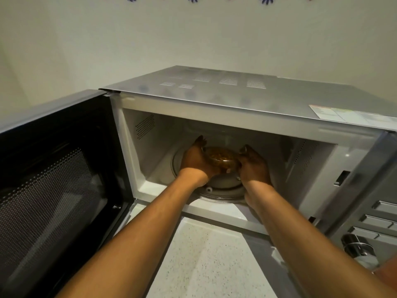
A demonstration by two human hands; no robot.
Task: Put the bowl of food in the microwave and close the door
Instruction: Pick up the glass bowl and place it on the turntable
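Microwave (214,97) across the middle and right of the frame, silver top, cavity mouth wide and unobstructed. Door (58,173) swung fully out to the left, dark mesh window filling the lower left. Speckled countertop (204,259) showing at bottom centre, between the two forearms. Control panel (378,216) with buttons and a knob (356,246) at the lower right edge, just beside the right forearm.

Inside the cavity: white walls, perforated vent patches on the left and right sides, open room above and behind the hands. Glass turntable (223,190) on the cavity floor, its front rim close to the sill.

Bowl of food (221,158) at centre frame, deep in the cavity, over the turntable; unclear whether resting on the glass or a little above it. Left hand (197,160) cupped against the bowl's left side, fingers curved round toward the back. Right hand (253,166) cupped against the right side, fingertips at the rim. Bowl clasped between both palms, brownish contents visible from above.
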